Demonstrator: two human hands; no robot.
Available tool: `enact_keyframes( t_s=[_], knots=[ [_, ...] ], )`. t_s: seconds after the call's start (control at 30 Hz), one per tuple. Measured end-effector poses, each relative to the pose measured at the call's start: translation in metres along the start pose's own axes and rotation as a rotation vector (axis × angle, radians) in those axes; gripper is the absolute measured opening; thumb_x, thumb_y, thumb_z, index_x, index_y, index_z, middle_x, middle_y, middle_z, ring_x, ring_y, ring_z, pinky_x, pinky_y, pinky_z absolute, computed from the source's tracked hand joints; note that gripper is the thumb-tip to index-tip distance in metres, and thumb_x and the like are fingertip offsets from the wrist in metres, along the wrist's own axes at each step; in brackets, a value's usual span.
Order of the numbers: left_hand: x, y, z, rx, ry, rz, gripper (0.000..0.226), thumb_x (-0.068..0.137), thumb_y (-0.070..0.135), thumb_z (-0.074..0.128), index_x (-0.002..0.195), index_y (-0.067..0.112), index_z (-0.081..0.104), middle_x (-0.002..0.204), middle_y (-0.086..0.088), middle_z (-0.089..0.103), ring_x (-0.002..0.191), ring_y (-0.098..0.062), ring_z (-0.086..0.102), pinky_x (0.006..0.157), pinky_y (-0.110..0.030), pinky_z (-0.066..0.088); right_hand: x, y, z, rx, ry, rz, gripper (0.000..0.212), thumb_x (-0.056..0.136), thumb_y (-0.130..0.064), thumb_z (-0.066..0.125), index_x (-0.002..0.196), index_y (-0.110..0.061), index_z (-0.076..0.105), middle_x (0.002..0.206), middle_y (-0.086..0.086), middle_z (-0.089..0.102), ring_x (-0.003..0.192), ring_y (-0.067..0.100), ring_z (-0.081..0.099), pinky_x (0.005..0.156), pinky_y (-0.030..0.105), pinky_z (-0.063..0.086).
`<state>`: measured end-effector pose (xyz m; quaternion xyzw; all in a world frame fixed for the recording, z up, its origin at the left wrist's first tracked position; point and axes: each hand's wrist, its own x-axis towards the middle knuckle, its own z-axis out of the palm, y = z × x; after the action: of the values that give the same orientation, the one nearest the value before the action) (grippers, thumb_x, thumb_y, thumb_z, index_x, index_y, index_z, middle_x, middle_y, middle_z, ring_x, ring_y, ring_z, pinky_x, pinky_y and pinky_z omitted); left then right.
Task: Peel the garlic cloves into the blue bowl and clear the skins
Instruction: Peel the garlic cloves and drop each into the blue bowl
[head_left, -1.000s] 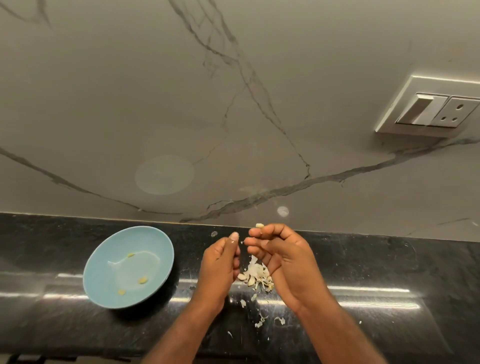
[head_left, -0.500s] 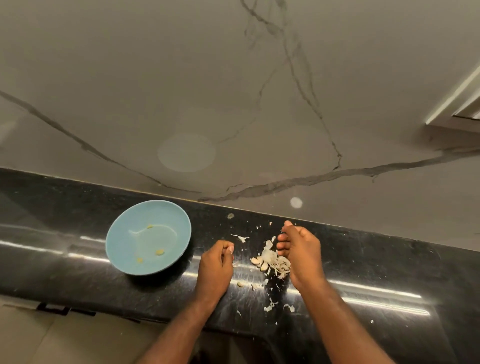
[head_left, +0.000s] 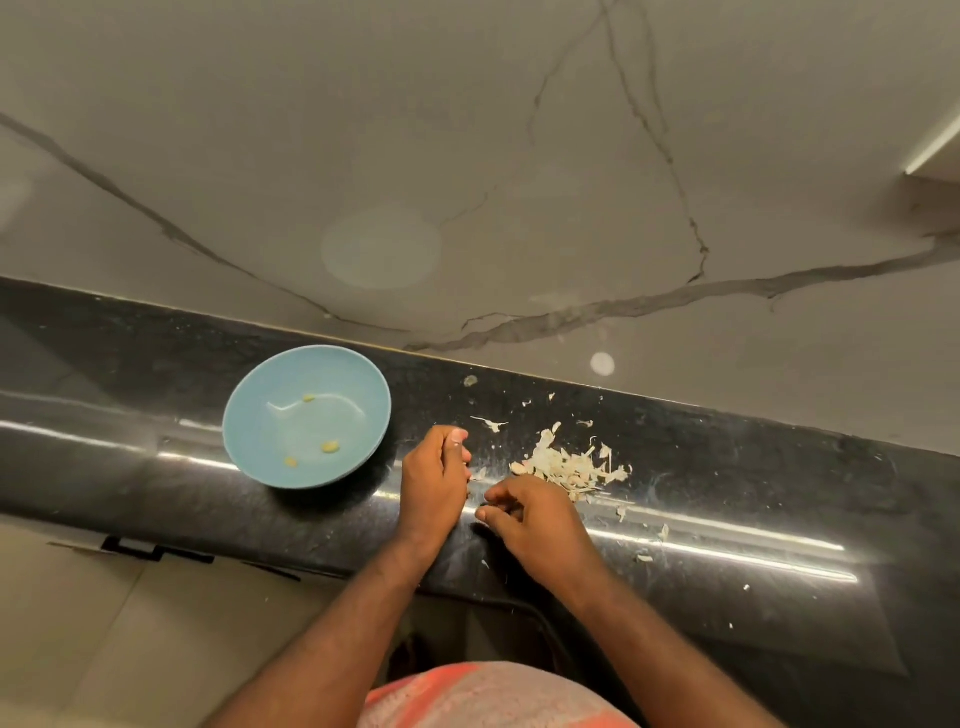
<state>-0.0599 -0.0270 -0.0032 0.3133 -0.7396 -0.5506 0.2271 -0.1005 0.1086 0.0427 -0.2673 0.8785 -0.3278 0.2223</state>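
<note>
Most of the view is filled by the grey veined marble wall (head_left: 467, 130), below which the polished black stone counter (head_left: 753, 478) is seen running from left to right. Towards the counter's left the round pale-blue bowl (head_left: 249, 431) is set upright, back from the front edge. Both hands are held low over the counter to the right of the bowl. The left hand (head_left: 434, 486) is the nearer of the two to it, just beside the rim yet apart from it. Its fingers are curled in against the thumb, and whether a clove is enclosed cannot be told. The right hand (head_left: 537, 522) is placed just beside the left, with its fingertips bent down to the counter, and whether anything is pinched there cannot be told either. Behind and to the right of the right hand the heap of papery white garlic skins (head_left: 569, 470) is spread. Its long axis lies roughly along the counter's length, and its near end is just beside the knuckles. Three peeled yellowish garlic cloves (head_left: 330, 446) are seen lying apart in the bowl. Loose flakes of skin (head_left: 491, 423) are scattered around the heap, some near the front edge. A drop into the bowl is judged to be a short leftward reach for the left hand. The skins are judged best gathered by the right hand, which is closer to them.
</note>
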Motion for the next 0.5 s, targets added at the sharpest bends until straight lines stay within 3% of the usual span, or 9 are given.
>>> enact_keyframes(
  t_s=[0.1,0.27,0.4,0.5],
  knots=[
    [-0.002,0.003,-0.002,-0.025,0.018,-0.023,0.020,0.103,0.023,0.046,0.098,0.017,0.065,0.074,0.001,0.064,0.061,-0.014,0.061,0.061,-0.048,0.057,0.007,-0.002,0.006,-0.184,-0.034,-0.015,0.010,0.093,-0.024,0.067,0.096,-0.016,0.072,0.096,-0.001,0.066,0.088,0.014,0.059,0.082,0.031,0.050],
    [-0.003,0.005,-0.005,-0.047,0.053,-0.046,0.021,0.104,0.022,0.045,0.099,0.016,0.065,0.075,-0.002,0.064,0.059,-0.013,0.059,0.059,-0.047,0.057,0.016,-0.003,0.006,-0.181,-0.058,0.062,0.010,0.093,-0.013,0.060,0.085,-0.017,0.065,0.087,-0.004,0.064,0.081,0.013,0.059,0.076,0.032,0.051],
    [-0.002,0.007,-0.007,-0.033,0.097,-0.041,0.019,0.103,0.020,0.048,0.098,0.015,0.065,0.077,0.000,0.066,0.066,-0.014,0.064,0.064,-0.043,0.057,0.030,-0.037,-0.010,0.110,0.057,0.058,0.016,0.088,-0.013,0.069,0.077,-0.023,0.063,0.071,-0.005,0.067,0.060,0.007,0.060,0.061,0.028,0.051],
    [-0.002,0.011,-0.007,-0.006,0.077,0.012,0.013,0.100,0.012,0.054,0.097,0.013,0.066,0.086,0.006,0.070,0.079,-0.004,0.067,0.067,-0.025,0.055,0.045,-0.079,-0.013,0.356,0.039,-0.046,0.017,0.083,-0.007,0.075,0.075,-0.018,0.065,0.065,-0.002,0.067,0.055,0.008,0.061,0.057,0.027,0.052]
  ],
)
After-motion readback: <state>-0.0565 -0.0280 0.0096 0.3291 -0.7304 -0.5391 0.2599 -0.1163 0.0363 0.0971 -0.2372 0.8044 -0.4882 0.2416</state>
